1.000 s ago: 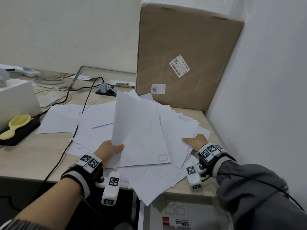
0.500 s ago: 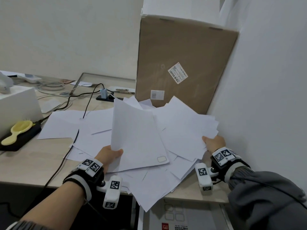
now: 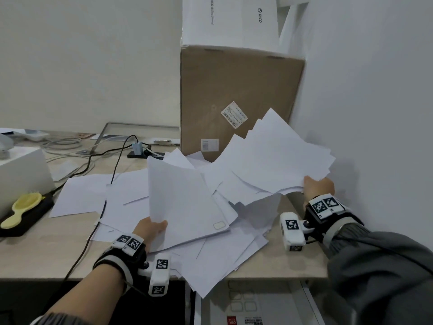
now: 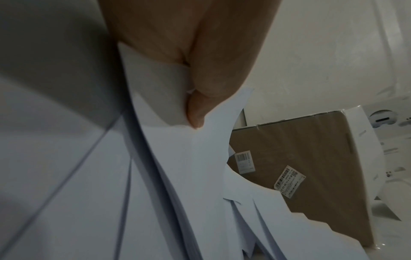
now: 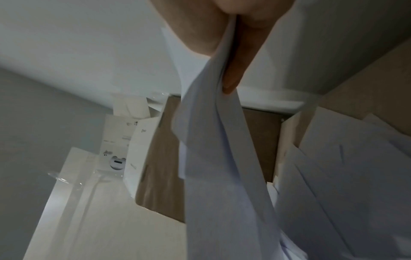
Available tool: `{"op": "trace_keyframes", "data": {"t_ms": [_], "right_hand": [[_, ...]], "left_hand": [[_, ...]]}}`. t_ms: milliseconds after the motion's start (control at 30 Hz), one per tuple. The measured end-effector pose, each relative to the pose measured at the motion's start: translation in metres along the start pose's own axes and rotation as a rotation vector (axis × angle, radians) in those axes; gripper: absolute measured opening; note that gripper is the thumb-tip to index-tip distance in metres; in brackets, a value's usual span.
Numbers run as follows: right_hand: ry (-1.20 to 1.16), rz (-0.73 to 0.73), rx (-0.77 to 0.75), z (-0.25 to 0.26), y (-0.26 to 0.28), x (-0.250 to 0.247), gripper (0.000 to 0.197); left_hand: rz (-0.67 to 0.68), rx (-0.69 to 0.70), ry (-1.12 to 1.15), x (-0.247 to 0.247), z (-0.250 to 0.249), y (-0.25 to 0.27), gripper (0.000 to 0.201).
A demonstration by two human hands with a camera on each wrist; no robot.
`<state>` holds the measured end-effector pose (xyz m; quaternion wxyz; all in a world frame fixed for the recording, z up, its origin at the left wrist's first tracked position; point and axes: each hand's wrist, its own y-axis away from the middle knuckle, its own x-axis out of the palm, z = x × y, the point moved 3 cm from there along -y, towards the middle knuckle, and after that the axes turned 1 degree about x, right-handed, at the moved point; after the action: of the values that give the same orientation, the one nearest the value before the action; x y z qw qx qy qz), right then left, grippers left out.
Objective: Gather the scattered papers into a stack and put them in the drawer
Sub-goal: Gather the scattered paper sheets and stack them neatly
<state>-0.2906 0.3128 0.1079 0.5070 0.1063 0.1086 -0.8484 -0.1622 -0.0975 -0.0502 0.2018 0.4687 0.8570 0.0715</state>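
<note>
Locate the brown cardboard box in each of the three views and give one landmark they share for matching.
Head: the brown cardboard box stands upper centre, at the desk's back.
Left wrist: lower right, behind the fanned papers.
Right wrist: centre, mostly hidden behind the hanging sheets.
Shared landmark: the white box stacked on it, seen in all three.

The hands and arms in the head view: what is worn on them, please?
Each wrist has a black strap with a white band and square black-and-white code tags on top. A white block with the same tags hangs from each strap. The left hand has a bare forearm, the grey sleeve pushed up. The right hand has a long grey sleeve; a thin black cable runs along it.
</note>
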Motion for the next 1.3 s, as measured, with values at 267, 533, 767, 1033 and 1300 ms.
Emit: {"op": "trace_keyframes", "data": {"t_ms": [267, 533, 767, 1033, 1300], "right_hand": [[-0.248, -0.026, -0.049, 0.021, 0.021, -0.006, 0.034], [-0.207, 0.191, 0.021, -0.02, 0.069, 0.043, 0.031], [-0.115, 0.361, 0.08, -0.062, 0.091, 0.072, 0.028], [-0.14, 0.19, 0.153, -0.056, 0.054, 0.047, 0.034], [-0.362, 0.069, 0.209, -0.043, 0.024, 0.05, 0.033]], "left_hand": [[-0.012, 0.02, -0.056, 0.002, -0.015, 0.022, 0.037], [0.171, -0.013, 0.269, 0.023, -0.042, 0.043, 0.051], [0.261, -0.009, 0.348, 0.03, -0.048, 0.048, 0.043], [0.059, 0.014, 0.268, 0.015, -0.027, 0.033, 0.027], [0.142, 0.032, 0.298, -0.007, -0.026, 0.037, 0.031]]}}
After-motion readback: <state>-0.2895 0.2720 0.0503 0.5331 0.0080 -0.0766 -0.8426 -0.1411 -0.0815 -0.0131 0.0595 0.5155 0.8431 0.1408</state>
